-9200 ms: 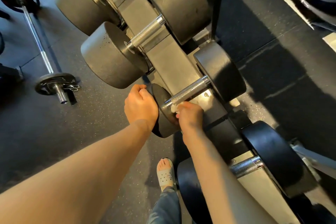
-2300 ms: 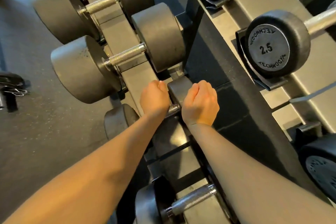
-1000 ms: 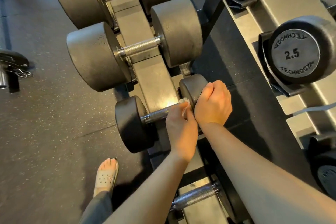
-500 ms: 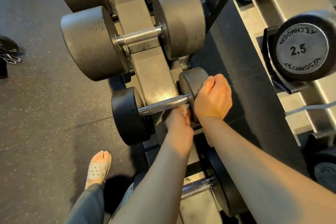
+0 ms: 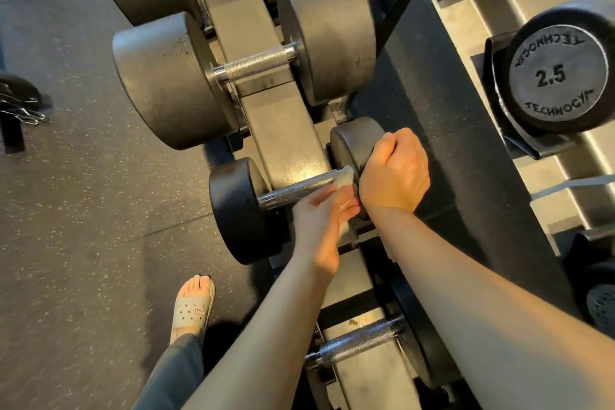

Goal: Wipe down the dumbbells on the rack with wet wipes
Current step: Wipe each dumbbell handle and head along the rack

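Note:
A small black dumbbell (image 5: 239,210) lies across the grey rack (image 5: 283,130), its knurled steel handle (image 5: 299,188) bare on the left half. My left hand (image 5: 316,226) reaches from below and pinches a white wet wipe (image 5: 346,178) against the right end of that handle. My right hand (image 5: 394,173) is curled over the dumbbell's right head, which it mostly hides. Two larger grey dumbbells (image 5: 166,80) sit higher on the same rack, and another dumbbell's handle (image 5: 356,341) shows lower down.
A second rack on the right holds a dumbbell marked 2.5 (image 5: 559,76). Dark speckled rubber floor (image 5: 83,226) lies to the left, with my sandalled foot (image 5: 193,306) near the rack. A bar end with clips (image 5: 20,103) lies at the left edge.
My left hand has dropped below the handle and now holds the wipe against its right end. My right hand has stayed on the right head.

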The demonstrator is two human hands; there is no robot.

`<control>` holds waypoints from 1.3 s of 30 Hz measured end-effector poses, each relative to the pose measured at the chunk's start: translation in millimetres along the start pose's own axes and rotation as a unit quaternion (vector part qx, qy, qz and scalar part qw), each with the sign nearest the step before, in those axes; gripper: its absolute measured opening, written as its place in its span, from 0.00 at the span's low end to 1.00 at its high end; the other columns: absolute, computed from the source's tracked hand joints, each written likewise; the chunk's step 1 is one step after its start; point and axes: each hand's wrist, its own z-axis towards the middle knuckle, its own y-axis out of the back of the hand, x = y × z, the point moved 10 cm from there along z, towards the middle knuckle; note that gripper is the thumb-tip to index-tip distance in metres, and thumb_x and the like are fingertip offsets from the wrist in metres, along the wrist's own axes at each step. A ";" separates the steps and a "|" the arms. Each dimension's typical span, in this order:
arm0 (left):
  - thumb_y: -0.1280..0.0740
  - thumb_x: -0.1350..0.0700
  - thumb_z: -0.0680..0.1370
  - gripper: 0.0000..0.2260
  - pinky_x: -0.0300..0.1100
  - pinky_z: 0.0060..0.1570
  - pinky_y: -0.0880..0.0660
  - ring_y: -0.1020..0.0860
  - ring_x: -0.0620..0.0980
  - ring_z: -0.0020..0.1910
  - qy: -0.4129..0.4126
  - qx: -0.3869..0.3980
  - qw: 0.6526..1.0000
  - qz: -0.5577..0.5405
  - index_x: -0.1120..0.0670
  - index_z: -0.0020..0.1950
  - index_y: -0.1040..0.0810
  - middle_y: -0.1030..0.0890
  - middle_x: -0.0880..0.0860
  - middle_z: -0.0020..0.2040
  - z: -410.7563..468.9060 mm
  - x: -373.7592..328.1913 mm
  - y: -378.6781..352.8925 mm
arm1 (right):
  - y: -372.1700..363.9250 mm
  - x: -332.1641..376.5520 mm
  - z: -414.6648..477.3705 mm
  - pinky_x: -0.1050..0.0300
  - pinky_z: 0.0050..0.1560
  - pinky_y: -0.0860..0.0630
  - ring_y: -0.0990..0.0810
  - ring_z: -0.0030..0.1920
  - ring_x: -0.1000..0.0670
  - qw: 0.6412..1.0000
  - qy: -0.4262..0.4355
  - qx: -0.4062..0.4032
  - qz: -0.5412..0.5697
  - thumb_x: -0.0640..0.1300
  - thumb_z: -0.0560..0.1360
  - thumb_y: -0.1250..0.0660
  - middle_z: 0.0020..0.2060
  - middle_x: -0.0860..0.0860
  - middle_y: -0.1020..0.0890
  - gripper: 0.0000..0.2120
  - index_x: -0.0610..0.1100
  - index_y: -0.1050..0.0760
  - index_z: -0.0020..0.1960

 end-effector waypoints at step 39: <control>0.29 0.45 0.78 0.11 0.48 0.51 0.21 0.20 0.52 0.47 -0.142 0.221 0.380 0.887 0.52 0.51 0.19 0.18 0.52 0.47 47.3 -101.6 -5.5 | 9.8 6.5 -3.4 0.48 0.39 0.22 0.24 0.40 0.49 0.999 -0.023 0.001 -0.024 0.52 0.84 0.47 0.37 0.51 0.25 0.16 0.46 0.28 0.43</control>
